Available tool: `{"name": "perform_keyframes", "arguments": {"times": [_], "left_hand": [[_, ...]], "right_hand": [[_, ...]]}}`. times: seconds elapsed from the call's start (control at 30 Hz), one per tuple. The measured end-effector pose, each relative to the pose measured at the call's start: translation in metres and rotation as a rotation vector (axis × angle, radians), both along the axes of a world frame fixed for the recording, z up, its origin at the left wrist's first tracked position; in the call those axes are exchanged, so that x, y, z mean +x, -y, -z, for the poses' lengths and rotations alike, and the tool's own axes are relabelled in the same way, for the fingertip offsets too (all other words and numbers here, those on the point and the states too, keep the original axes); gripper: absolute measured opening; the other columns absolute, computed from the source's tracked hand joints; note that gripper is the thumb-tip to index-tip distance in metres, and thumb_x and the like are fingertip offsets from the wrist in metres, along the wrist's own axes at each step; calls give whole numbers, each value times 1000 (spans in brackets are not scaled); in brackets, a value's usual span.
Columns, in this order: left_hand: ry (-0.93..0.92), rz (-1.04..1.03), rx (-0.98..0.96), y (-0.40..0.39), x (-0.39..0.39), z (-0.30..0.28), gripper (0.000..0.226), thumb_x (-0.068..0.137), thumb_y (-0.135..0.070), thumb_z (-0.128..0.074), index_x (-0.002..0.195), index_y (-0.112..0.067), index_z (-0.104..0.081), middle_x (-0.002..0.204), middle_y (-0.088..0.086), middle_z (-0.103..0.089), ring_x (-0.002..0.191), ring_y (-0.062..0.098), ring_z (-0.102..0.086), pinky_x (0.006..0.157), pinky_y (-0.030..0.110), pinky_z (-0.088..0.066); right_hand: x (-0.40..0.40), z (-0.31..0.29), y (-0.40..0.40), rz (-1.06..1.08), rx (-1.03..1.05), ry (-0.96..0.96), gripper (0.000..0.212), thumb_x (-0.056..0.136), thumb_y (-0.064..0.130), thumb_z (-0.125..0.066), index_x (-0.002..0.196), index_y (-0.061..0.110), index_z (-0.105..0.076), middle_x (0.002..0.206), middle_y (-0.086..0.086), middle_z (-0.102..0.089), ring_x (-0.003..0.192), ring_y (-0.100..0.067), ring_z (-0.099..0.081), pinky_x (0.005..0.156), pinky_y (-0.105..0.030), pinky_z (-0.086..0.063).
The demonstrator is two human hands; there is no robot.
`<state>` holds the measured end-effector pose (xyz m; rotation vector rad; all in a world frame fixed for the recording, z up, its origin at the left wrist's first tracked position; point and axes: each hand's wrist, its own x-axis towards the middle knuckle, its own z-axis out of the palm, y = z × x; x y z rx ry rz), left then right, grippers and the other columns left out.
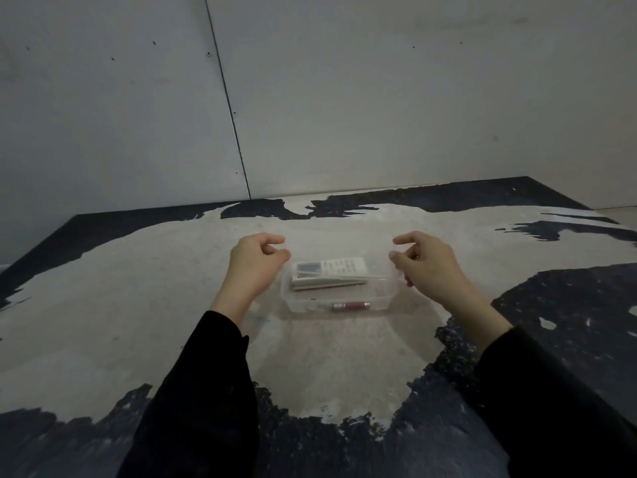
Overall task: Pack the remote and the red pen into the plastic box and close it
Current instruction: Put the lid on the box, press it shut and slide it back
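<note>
A clear plastic box (286,298) sits on the table in the middle of the view. Inside it, a white remote (331,272) lies along the far side and a red pen (350,306) along the near wall. My left hand (253,267) is at the box's left end and my right hand (431,267) at its right end, both just above the rim. On each hand the thumb and fingers are curled in a pinch. A faint clear lid (374,277) spans between them over the remote; its edges are hard to make out.
The table (327,367) has a worn pale middle and dark patches round its edges. A grey panelled wall (310,98) stands right behind it. The table's right edge (586,207) shows a strip of pale floor beyond.
</note>
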<state>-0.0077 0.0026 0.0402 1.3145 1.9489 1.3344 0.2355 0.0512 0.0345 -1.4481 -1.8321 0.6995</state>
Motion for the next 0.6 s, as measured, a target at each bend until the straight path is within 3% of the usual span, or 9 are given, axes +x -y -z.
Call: {"name": "perform_keyframes", "arguments": {"times": [0.1,0.2,0.3,0.37,0.47,0.53,0.6], "left_hand": [[-181,-7,-89,4,0,-2,23,79,-12,-61,101,-8,-67,74,6,-57,72,22,-54,69,24,-44],[-325,26,-184,7,1,0,24,80,-14,-61,103,-6,-66,88,11,-59,85,24,-56,79,27,-42],[-373,68,-270,9,0,3,24,81,-15,-61,105,-9,-61,105,18,-62,89,27,-58,79,30,-43],[-372,90,-300,9,-1,4,24,81,-15,-61,104,-10,-57,110,21,-62,91,31,-61,74,31,-44],[-396,109,-319,9,-1,4,30,82,-14,-58,111,-10,-54,111,21,-62,93,32,-61,73,32,-44],[-424,117,-311,9,2,3,38,82,-12,-55,119,-10,-50,113,19,-61,95,31,-60,79,35,-48],[-513,111,-248,9,9,3,43,83,-16,-54,125,-11,-45,122,17,-56,108,32,-55,92,41,-47]], "right_hand": [[-2,2,2,-50,-15,145,31,92,20,-52,121,9,-57,75,-10,-68,68,-22,-62,72,-35,-52],[-5,6,4,-77,39,242,33,93,16,-49,124,7,-54,63,0,-58,66,-20,-57,68,-33,-47],[-6,7,4,-101,28,323,35,94,16,-49,128,8,-50,70,-2,-61,76,-23,-61,74,-35,-50],[-6,9,5,-106,18,358,37,94,18,-49,129,8,-48,83,-7,-65,81,-24,-61,79,-37,-50],[-9,12,5,-99,162,328,44,95,26,-46,136,10,-42,125,-11,-54,105,-24,-55,94,-34,-43],[-16,15,5,-141,236,246,50,97,35,-39,141,12,-36,145,-10,-39,131,-23,-40,107,-33,-33],[-23,19,4,-223,173,286,59,97,44,-33,147,13,-27,157,-9,-23,145,-22,-19,117,-35,-17]]}}
